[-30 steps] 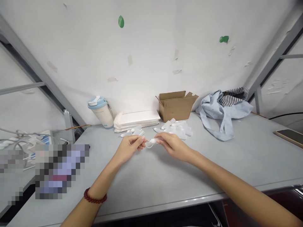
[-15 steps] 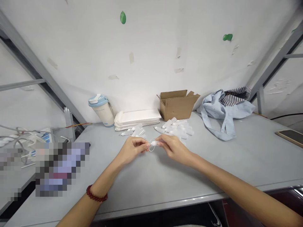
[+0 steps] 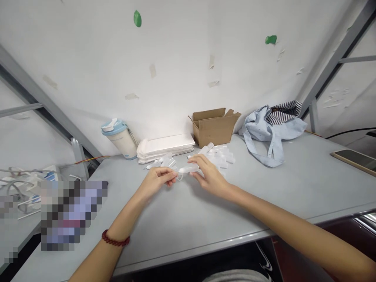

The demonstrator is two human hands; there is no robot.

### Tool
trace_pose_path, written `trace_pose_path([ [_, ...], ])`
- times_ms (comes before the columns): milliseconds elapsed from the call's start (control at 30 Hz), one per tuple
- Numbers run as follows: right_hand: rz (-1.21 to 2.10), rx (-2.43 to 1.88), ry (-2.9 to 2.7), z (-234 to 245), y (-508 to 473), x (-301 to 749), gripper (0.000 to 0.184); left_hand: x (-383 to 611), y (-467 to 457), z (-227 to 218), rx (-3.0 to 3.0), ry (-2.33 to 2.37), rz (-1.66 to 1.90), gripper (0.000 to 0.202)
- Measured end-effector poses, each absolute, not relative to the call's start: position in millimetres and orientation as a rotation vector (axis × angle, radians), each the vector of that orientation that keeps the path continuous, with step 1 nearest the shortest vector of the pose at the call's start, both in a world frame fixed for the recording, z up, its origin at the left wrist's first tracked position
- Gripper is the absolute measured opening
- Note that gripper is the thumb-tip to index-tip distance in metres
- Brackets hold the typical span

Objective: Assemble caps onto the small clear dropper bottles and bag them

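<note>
A small translucent plastic squeeze bottle (image 3: 188,169) with a white cap and a thin white loop is between my hands, lying nearly level just above the table. With thumb and fingers pinched together, my left hand (image 3: 160,179) holds its capped left end; the exact grip point is too small to make out. My right hand (image 3: 210,176) has its thumb below and fingers above the clear body, curved round it. Behind my hands lie two loose groups of similar bottles, one smaller group (image 3: 167,159) at left and a larger one (image 3: 221,156) at right, partly hidden by my right hand.
Along the wall stand a blue-lidded cup (image 3: 123,143), a stack of white sheets or envelopes (image 3: 166,145) and an open cardboard box (image 3: 216,129). A light-blue cloth bag (image 3: 273,133) and a phone (image 3: 355,160) are to the right. Cables (image 3: 20,184) lie at far left.
My right hand has opened wider and now spans the bottle's body, which shows more between its fingers. My left hand keeps its pinch. The whole view has shifted slightly.
</note>
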State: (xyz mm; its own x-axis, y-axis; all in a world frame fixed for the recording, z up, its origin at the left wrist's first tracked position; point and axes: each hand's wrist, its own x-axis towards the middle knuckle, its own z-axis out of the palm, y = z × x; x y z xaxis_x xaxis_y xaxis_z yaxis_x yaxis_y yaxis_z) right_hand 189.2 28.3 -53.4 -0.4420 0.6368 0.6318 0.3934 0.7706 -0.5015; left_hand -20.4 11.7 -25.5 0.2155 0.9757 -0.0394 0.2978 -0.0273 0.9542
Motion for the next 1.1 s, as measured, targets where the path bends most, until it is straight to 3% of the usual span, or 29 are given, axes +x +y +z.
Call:
trace_pose_path([
  [267,0.146,-0.995,-2.373,-74,43,194,0.037,-53,31,-27,1.434,1.727,1.387,0.03],
  [500,0.242,-1.127,-2.46,-83,49,195,0.039,-57,39,-46,2.041,2.006,1.127,0.031],
  [667,0.254,-1.156,-2.452,-79,50,196,0.037,-60,40,-51,2.058,2.024,0.998,0.04],
  [800,0.294,-1.116,-2.408,-73,47,196,0.032,-56,34,-41,2.066,2.011,1.007,0.035],
  [1100,0.372,-0.9,-2.229,-62,44,198,0.027,-25,17,-41,2.231,1.488,0.735,0.031],
])
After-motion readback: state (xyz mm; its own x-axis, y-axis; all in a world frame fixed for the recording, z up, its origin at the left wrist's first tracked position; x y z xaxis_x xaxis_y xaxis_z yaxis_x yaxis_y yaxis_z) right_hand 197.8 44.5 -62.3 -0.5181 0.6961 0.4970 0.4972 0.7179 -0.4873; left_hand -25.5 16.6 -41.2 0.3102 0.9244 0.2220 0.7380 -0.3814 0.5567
